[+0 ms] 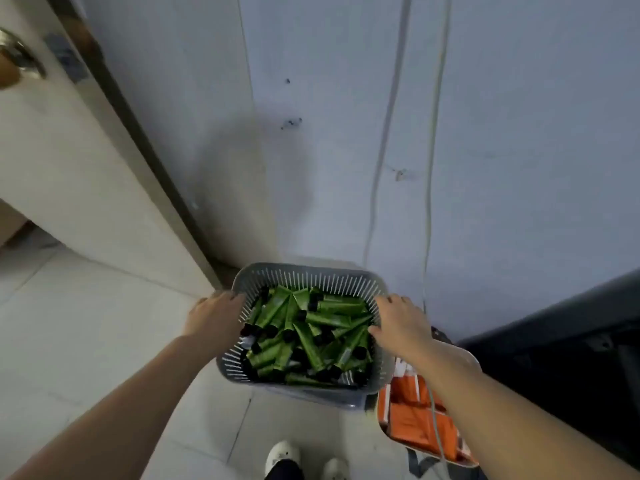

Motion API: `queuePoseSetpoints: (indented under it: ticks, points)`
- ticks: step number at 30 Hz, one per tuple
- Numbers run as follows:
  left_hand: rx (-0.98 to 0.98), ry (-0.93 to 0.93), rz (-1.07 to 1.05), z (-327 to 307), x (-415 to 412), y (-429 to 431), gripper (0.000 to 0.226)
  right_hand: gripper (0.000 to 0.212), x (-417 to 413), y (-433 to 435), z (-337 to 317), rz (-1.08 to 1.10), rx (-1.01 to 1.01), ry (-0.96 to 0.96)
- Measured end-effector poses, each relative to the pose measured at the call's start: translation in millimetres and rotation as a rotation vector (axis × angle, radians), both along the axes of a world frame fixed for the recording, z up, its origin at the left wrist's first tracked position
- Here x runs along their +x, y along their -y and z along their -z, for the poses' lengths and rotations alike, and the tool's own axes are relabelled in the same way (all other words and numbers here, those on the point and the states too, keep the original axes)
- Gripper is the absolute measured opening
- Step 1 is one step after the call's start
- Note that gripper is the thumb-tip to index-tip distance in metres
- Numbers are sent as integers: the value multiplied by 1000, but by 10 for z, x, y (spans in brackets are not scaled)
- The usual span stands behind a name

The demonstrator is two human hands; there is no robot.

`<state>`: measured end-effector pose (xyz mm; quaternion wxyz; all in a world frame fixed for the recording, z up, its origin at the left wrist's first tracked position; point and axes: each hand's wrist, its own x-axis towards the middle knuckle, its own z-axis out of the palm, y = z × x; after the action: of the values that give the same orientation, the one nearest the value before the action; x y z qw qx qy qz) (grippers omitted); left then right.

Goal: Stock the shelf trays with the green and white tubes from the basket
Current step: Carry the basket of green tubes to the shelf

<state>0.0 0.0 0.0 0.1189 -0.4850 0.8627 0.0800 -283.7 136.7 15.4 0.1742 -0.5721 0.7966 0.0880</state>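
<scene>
Green tubes [311,334] lie piled every which way inside the grey basket [304,270]. The left hand [214,317] grips the basket's left rim and the right hand [398,320] grips its right rim, fingers curled on the edge. Between both hands sit the tubes, as near to one as the other.

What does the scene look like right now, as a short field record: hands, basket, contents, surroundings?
left hand: grips the grey basket at its left rim
right hand: grips the right rim, thumb inside
basket state: slatted, held between both hands over the tiled floor; lifted or resting, cannot tell
tubes: green with dark caps, heaped loosely, filling the basket
orange packs: right of the basket, lower down
shelf trays: not in view
</scene>
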Motion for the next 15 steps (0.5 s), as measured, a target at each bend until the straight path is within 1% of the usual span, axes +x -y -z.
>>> queuePoseSetpoints:
  ticks: [2, 4, 7, 10, 12, 15]
  points:
    - [58, 14, -54, 198, -16, 92, 46, 53, -52, 48, 209, 79, -21, 39]
    - [71, 9, -81, 421, 12, 136, 49, 55, -84, 60, 418, 130, -43, 55]
    - [81, -46, -143, 712, 31, 219, 54, 62, -101, 102, 737, 212, -96, 35]
    - [105, -63, -211, 909, 20, 268, 67, 74, -60, 127, 959, 323, -163, 41]
    - [127, -98, -265, 1028, 10, 282, 74, 76, -11, 148, 1068, 401, -222, 63]
    - [141, -160, -320, 1180, -25, 298, 78, 78, 1, 187, 1199, 530, -278, 84]
